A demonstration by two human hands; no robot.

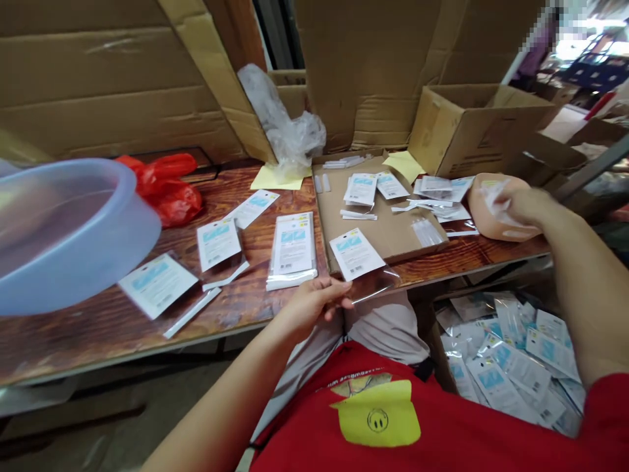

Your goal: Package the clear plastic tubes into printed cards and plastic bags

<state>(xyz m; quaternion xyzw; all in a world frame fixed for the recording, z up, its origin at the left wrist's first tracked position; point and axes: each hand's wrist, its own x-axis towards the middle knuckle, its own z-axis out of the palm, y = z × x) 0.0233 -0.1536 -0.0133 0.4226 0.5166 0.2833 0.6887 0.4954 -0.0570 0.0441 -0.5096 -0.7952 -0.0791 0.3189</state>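
My left hand (pixel 327 295) pinches the lower corner of a clear plastic packet with a printed white card (pixel 357 254) in it. The packet lies over the front edge of a shallow cardboard tray (pixel 319 216). Off to the right, my right hand (pixel 523 204) reaches into a peach-coloured plastic bowl (pixel 508 229); its fingertips are down among whitish pieces, and what they touch is hidden. Further carded packets lie in the tray, along with small translucent strips (pixel 426 233). A neat stack of packets (pixel 292 246) rests just left of the tray.
A blue plastic basin (pixel 142 223) and a red plastic bag (pixel 170 187) occupy the table's left. Loose packets (pixel 219 246) lie between. An open cardboard box (pixel 462 131) stands behind the bowl. Below the table edge, at right, a box holds several finished-looking packets (pixel 511 373).
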